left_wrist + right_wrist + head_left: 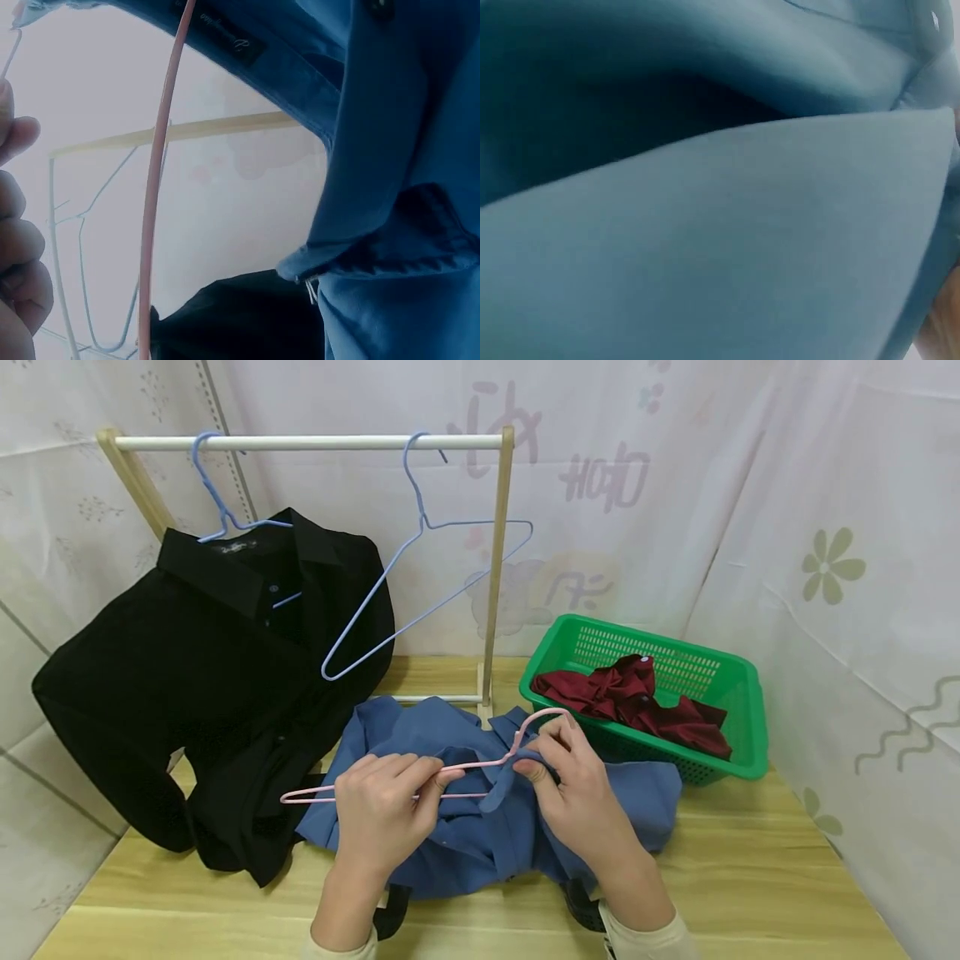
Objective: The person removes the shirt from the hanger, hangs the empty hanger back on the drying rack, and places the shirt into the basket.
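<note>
A pink clothes hanger (483, 764) lies across the neck of a blue shirt (457, 860), which is spread on the table. My left hand (384, 810) grips one arm of the hanger, its end sticking out to the left. With thumb and fingers, my right hand (573, 793) pinches the shirt's collar just below the hanger's hook (536, 717). Seen from the left wrist, the pink bar (159, 165) runs past the collar with its dark label (225, 37). Blue cloth (720, 240) fills most of the right wrist view. The hanger's right arm is hidden by the shirt.
Behind stands a wooden rack with a white rail (315, 442). A black shirt (217, 635) hangs there on a blue hanger (212, 489), beside a bare blue hanger (373, 589). A green basket (742, 685) holding a dark red garment (637, 702) is at the right.
</note>
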Action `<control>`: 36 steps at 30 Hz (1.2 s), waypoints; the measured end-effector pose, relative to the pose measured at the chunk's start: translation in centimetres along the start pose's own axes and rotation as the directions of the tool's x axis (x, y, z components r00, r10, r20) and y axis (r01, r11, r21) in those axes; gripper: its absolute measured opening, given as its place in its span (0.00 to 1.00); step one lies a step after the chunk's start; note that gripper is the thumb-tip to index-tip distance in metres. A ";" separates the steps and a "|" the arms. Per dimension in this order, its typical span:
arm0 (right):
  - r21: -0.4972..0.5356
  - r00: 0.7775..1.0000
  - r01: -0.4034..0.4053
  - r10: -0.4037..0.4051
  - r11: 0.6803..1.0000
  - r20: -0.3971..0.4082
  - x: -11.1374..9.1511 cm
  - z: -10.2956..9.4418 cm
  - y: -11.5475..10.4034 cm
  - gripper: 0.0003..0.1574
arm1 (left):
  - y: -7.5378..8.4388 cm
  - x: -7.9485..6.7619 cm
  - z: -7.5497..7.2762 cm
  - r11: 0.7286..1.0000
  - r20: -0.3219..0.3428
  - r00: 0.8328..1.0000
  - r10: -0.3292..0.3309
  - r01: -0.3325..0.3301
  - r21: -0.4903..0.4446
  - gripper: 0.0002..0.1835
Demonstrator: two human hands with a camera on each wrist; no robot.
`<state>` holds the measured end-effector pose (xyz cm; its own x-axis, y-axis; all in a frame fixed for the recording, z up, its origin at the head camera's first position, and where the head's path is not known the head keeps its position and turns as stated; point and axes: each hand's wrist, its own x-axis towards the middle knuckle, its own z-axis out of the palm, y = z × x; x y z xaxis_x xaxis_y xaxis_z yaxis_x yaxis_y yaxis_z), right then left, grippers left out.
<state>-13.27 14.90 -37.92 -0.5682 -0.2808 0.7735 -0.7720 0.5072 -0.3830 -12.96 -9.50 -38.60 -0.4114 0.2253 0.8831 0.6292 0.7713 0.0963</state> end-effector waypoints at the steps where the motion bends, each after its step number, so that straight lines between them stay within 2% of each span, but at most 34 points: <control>1: 0.002 1.000 0.002 -0.002 1.000 0.006 0.1 0.0 -0.1 0.19 | 0.0 0.0 0.0 1.000 -0.002 1.000 -0.001 0.001 -0.001 0.12; 6: -0.015 1.000 0.009 -0.009 1.000 0.007 0.1 -0.2 -0.2 0.18 | 0.0 0.1 0.0 1.000 -0.012 1.000 -0.006 0.005 -0.020 0.17; 16: -0.018 0.999 0.016 -0.016 1.000 0.032 0.2 -0.4 -0.1 0.17 | -0.4 -0.1 0.1 0.998 0.009 1.000 -0.025 0.026 -0.056 0.13; 25: 0.003 1.000 0.015 -0.015 1.000 0.012 0.3 -0.7 -0.1 0.17 | -1.2 0.0 -0.3 0.996 -0.018 0.999 -0.033 0.031 -0.083 0.27; 36: -0.022 1.000 -0.001 0.002 1.000 0.031 0.2 -0.9 -0.2 0.16 | -1.6 -0.2 -0.7 0.991 -0.026 0.998 -0.055 0.051 -0.120 0.26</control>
<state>-12.99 15.46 -37.19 -0.5783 -0.3051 0.7567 -0.7648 0.5255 -0.3726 -13.45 -11.20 -38.60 -0.4283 0.1674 0.8880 0.6817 0.7049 0.1959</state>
